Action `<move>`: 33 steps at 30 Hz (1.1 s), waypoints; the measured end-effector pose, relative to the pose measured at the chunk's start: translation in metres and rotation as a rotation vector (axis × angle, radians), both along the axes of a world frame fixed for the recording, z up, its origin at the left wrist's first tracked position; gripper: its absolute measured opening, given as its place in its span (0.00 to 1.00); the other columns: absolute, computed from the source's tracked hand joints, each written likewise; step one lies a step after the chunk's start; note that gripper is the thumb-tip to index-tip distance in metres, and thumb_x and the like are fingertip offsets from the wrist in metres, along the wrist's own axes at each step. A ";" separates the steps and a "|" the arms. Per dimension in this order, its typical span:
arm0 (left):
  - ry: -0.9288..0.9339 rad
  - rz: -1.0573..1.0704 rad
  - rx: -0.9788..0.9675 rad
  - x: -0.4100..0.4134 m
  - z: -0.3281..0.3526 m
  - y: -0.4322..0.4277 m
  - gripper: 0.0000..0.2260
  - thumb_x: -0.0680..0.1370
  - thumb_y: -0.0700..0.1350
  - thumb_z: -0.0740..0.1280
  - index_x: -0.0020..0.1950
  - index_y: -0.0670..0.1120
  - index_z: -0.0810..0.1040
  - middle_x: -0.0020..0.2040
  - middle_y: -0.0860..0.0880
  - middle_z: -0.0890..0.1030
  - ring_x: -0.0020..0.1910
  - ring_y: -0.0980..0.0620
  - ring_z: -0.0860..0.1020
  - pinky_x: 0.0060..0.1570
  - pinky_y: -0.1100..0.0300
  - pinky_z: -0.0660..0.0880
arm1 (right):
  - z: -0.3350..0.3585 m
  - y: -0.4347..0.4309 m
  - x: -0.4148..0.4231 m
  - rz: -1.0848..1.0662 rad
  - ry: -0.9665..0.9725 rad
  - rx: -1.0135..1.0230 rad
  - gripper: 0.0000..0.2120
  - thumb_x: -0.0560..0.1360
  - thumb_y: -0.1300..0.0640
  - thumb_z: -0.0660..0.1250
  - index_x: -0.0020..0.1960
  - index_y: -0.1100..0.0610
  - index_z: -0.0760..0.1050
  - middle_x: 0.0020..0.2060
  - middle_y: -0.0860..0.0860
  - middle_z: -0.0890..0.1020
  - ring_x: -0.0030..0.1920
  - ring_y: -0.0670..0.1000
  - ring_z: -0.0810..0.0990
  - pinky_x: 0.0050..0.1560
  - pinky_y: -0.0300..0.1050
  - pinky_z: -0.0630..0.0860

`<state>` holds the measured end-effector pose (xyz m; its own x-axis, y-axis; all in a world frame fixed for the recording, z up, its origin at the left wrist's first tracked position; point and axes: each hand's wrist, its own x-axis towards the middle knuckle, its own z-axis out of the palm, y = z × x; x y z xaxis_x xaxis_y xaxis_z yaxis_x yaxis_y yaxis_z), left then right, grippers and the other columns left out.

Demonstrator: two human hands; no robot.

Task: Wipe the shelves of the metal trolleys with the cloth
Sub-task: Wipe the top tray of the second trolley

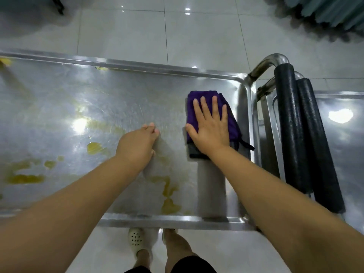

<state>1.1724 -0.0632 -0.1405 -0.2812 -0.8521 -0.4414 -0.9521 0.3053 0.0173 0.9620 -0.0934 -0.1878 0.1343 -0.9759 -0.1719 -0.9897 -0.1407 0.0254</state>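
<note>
Pressing right hand (210, 125) flat on the purple cloth (233, 121), fingers straight and spread wide, palm down, pinching nothing. Bracing left hand (137, 142) on bare metal, on the side of the cloth away from the handle (289, 125); fingers curled under, holding nothing. Cloth folded, lying on the top shelf (59, 95) of the trolley, just beside the handle end, close to the rim there. Long axis of shelf running straight away from the handle. Yellow stains (94, 148) mostly on the stretch far from the handle, past the left hand; one more patch (169, 205) nearer the handle, by the rim on the person's side. Probably calls for a sweep away from the handle, along the shelf's length. Right hand already on the cloth, so the nearer one for it. Left hand likely in the path. Second trolley (338, 144) just beyond the handle.
</note>
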 end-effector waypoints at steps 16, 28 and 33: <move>0.028 0.034 0.041 0.001 0.002 0.001 0.30 0.80 0.46 0.63 0.78 0.50 0.52 0.79 0.53 0.50 0.76 0.52 0.56 0.62 0.56 0.70 | -0.001 0.005 0.015 0.102 0.001 0.009 0.35 0.77 0.35 0.46 0.79 0.48 0.43 0.78 0.52 0.47 0.77 0.58 0.39 0.74 0.61 0.39; 0.245 -0.009 -0.056 0.055 0.010 0.018 0.28 0.75 0.48 0.69 0.73 0.45 0.67 0.73 0.47 0.66 0.72 0.47 0.63 0.68 0.56 0.59 | -0.002 0.172 0.054 0.019 -0.033 0.030 0.36 0.76 0.35 0.49 0.78 0.50 0.50 0.78 0.53 0.53 0.77 0.60 0.47 0.73 0.62 0.47; 0.089 0.052 0.008 0.097 0.010 0.030 0.37 0.73 0.57 0.69 0.77 0.47 0.58 0.77 0.49 0.58 0.74 0.48 0.59 0.71 0.54 0.56 | -0.002 0.099 0.063 0.019 -0.032 0.039 0.35 0.76 0.35 0.47 0.78 0.49 0.47 0.78 0.52 0.51 0.77 0.58 0.42 0.74 0.60 0.41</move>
<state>1.2693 -0.0329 -0.1308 -0.2752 -0.8633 -0.4231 -0.9612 0.2549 0.1051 1.0252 0.0054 -0.1894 0.1585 -0.9658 -0.2052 -0.9871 -0.1594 -0.0123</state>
